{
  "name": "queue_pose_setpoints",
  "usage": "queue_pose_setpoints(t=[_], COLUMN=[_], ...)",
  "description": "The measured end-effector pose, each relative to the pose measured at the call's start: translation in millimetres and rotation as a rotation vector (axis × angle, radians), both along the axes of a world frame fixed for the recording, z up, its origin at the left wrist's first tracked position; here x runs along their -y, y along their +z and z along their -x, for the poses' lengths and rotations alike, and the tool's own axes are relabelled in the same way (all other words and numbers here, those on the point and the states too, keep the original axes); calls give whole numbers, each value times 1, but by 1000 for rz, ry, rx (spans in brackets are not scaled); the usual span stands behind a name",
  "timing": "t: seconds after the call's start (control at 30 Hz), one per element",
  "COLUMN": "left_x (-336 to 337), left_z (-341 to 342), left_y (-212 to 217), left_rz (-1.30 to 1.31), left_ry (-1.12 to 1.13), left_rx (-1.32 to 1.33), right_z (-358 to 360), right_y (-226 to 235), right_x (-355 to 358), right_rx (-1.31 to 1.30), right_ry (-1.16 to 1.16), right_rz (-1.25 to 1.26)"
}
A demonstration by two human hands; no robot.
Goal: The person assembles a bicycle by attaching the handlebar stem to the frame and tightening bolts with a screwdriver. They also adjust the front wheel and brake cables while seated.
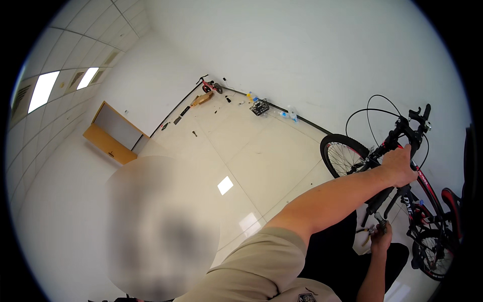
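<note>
A black bicycle with red and white markings (422, 180) stands at the right, beside the wall. My left arm reaches across to it, and my left hand (400, 165) is closed round the black handlebar (415, 138) near its middle. Lower down, close to the other end of the bar, my right hand (381, 241) grips a silver wrench-like tool (380, 218); its exact kind is too small to tell. Next to that hand is a yellow-handled tool (363, 230), perhaps pliers, and whether it lies on the floor or is held I cannot tell.
The front wheel (342, 153) points toward the wall, with loose cables (370, 108) arching above. Along the far wall lie a wire basket (259, 107), plastic bags (289, 116), a cardboard box (202, 98) and a small red bike (209, 86). A blurred patch covers the lower left.
</note>
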State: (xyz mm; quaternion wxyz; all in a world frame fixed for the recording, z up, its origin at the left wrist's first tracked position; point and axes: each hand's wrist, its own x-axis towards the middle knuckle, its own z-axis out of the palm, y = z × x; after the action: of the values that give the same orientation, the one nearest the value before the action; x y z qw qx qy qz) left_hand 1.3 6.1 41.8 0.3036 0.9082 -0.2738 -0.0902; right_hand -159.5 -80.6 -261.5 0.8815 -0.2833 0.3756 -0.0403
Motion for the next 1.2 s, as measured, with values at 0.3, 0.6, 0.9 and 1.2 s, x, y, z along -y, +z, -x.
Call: queue_pose_setpoints(t=[0.3,0.6,0.9,1.2], left_x=[1,1,-2,-2], left_z=[-5,-1,2,2], left_y=[-9,0,11,7], left_rz=[213,114,-78,-66], left_ry=[-7,38,-27,-47], left_rx=[-46,-78,-21,21], right_z=[-2,-2,0,0], right_y=[8,2,12,13], right_x=[-3,-1,-3,-5], right_rx=[-38,3,-17,-29], right_ry=[-1,9,-23,-16], right_rz=[15,-15,3,0])
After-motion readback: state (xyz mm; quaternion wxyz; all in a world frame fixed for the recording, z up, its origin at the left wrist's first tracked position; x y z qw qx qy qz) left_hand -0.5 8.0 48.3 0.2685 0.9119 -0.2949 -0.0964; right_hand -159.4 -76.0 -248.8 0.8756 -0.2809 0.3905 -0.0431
